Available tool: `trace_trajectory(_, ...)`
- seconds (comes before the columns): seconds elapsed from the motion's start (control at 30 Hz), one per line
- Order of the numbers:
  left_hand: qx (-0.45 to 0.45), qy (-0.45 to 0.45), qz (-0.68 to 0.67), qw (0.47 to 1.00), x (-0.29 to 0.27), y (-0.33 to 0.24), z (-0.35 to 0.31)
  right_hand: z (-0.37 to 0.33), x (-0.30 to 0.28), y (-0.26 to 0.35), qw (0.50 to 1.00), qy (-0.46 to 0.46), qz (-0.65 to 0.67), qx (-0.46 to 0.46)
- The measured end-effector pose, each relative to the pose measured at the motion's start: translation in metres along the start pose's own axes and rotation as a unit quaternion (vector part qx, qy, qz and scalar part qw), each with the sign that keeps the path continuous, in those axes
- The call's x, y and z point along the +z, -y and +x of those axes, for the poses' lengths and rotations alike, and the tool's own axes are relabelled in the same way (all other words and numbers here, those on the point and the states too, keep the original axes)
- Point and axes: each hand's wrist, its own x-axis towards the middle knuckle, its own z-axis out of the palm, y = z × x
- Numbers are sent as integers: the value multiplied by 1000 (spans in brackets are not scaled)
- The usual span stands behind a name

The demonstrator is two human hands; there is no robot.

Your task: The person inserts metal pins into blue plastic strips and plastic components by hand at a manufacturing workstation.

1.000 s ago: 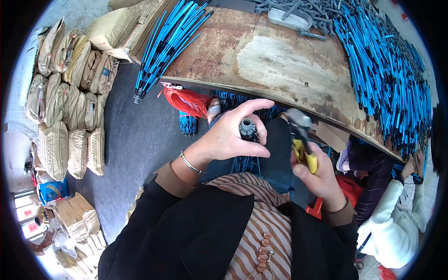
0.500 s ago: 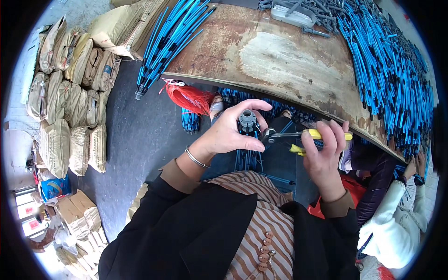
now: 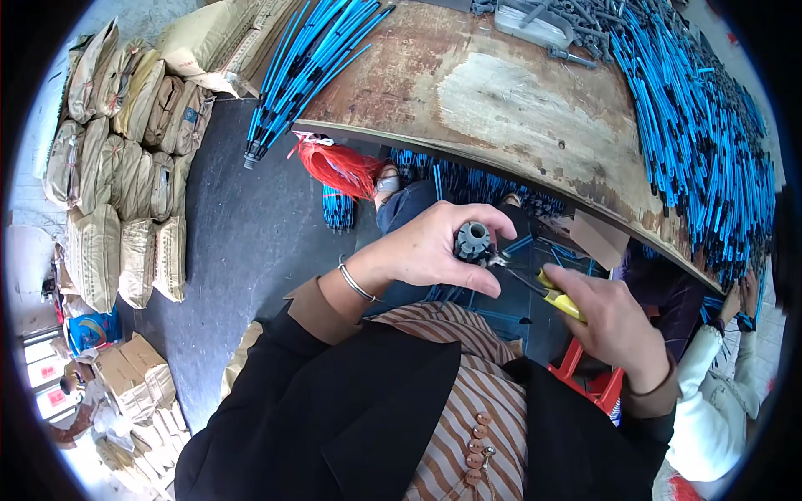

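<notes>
My left hand [image 3: 430, 244] is wrapped around a grey, ribbed plastic hub [image 3: 474, 239] with a round hole in its top. Thin rods seem to hang below the hub, mostly hidden by the hand. In my right hand [image 3: 620, 321] is a pair of pliers with yellow handles [image 3: 565, 302], the fingers closed around them. The metal jaws meet the hub's right side near my left thumb; exactly what they bite on is blurred.
A worn wooden table [image 3: 501, 100] stands ahead, with heaped blue-and-black rods [image 3: 693, 142] at right and a rod bundle [image 3: 309, 75] overhanging at left. Red strands [image 3: 338, 169] hang below its edge. Stacked sacks [image 3: 125, 175] line the left. A co-worker's white sleeve [image 3: 702, 367] is at right.
Both hands and the hub have shifted right. My right hand has swung lower and its fingers, extended before, have closed around the pliers' handles, which now slope down to the right.
</notes>
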Motion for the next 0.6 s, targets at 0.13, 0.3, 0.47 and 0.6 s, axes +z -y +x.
trace_trajectory(0.13, 55, 75, 12, 996, 4, 2, 2, 8, 7, -26, 731, 389, 538, 156)
trace_trajectory(0.3, 6, 82, 10, 997, 0, -1, -1, -1, 41, -27, 778, 357, 514, 62)
trace_trajectory(0.47, -75, 21, 6, 997, 5, -6, -4, -5, -4, -13, 983, 60, 170, -46)
trace_trajectory(0.6, 32, 95, 27, 995, 4, -8, 5, -12, 14, -22, 760, 310, 554, 138)
